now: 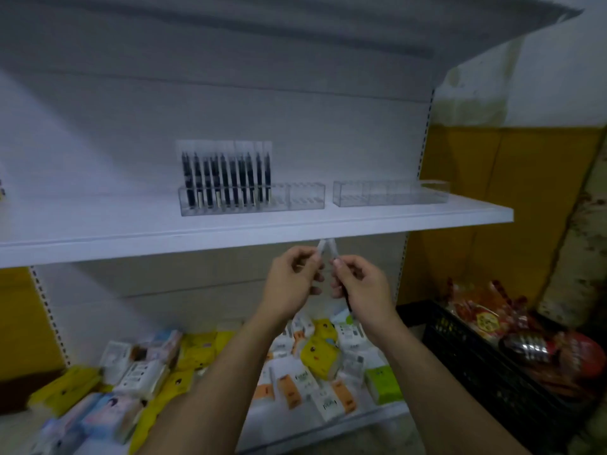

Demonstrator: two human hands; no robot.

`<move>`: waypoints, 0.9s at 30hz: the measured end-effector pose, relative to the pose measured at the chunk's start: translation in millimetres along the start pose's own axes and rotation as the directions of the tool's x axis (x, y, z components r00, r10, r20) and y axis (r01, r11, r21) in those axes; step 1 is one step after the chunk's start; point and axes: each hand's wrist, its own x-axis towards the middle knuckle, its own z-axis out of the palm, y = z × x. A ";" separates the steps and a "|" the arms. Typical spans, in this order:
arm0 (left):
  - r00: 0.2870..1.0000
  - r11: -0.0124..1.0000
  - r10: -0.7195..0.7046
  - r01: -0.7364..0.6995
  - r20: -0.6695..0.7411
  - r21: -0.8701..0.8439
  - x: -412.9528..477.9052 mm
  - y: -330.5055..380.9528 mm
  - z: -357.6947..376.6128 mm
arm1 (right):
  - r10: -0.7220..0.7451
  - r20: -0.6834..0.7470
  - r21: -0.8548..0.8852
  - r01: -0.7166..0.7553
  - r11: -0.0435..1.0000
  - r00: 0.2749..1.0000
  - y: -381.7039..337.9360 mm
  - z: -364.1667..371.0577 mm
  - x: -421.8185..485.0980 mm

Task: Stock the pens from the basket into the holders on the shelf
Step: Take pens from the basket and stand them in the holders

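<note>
White shelf [410, 215] bears two holders [251, 201]; left hand [289, 284] pinches one pen [320, 249], right hand [364, 287] a second pen [333, 248]

Light was dim, bluish. White shelf [131, 239] ran L to R, w/ grey back panel [295, 110] behind & another board [295, 24] overhead. Slotted upright [427, 126] at panel's R edge. Far R: yellow wall [509, 192] low, stained white wall [551, 77] above.

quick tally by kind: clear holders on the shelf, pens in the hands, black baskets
clear holders: 2
held pens, one in left hand, one in right hand: 2
black basket: 1
total: 5
</note>
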 end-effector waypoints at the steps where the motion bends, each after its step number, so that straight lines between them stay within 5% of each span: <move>1: 1.000 1.000 0.004 -0.004 -0.001 -0.016 3.8 7.4 -2.6 | -0.032 -0.006 -0.047 0.032 0.998 0.999 -5.4 1.9 5.7; 7: 0.998 0.998 0.065 -0.065 0.024 -0.017 33.5 48.2 -23.7 | -0.165 0.047 -0.056 0.167 0.984 0.985 -33.8 10.8 48.1; 27: 0.924 0.831 0.380 -0.325 -0.034 0.451 168.3 130.1 -79.2 | -0.401 0.145 -0.125 0.419 0.899 0.904 -96.6 69.3 197.4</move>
